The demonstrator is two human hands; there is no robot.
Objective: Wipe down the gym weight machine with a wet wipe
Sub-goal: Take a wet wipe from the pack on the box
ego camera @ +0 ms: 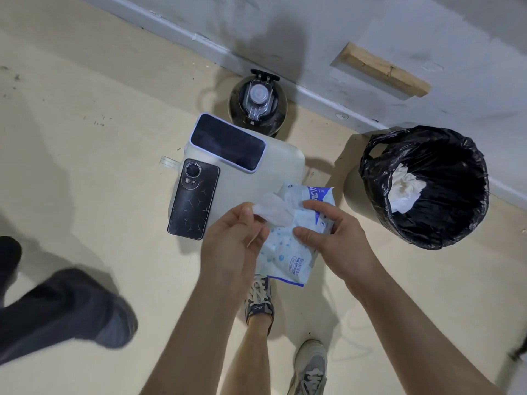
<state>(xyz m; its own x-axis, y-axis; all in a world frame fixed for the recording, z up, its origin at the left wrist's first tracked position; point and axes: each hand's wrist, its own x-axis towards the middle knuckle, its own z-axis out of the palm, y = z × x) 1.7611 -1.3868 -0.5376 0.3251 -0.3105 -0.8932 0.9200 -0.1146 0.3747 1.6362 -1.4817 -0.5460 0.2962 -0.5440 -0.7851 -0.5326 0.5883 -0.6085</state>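
**Wet wipe drawn from its pack above the floor**

The right hand [328, 235] grips a soft blue-and-white wipe pack [288, 252], thumb and fingers closed around its right side, holding it in the air over the floor [85, 138]. The left hand [231, 240] pinches a white wet wipe [273, 208] between thumb and fingertips; the wipe sticks out of the pack's upper opening, partly drawn out and crumpled.

Beneath and beyond the hands a pale, flat case [256, 172] lies on the beige floor. Two phones rest on it: a dark phone [194, 199] face down at its left edge, camera ring showing, and a light-framed phone [228, 143] with a black screen across its upper part. Just past the case, near the grey wall [370, 29], stands a dark water bottle [258, 105] with a clear flip cap.

To the right, a bin lined with a black bag [425, 186] stands on the floor, crumpled white tissue [405, 189] inside. A wooden block [385, 69] juts from the wall above it.

The wearer's sneakers [259, 297] show below the hands. Another person's dark trouser leg and shoe [65, 309] enter from the left.
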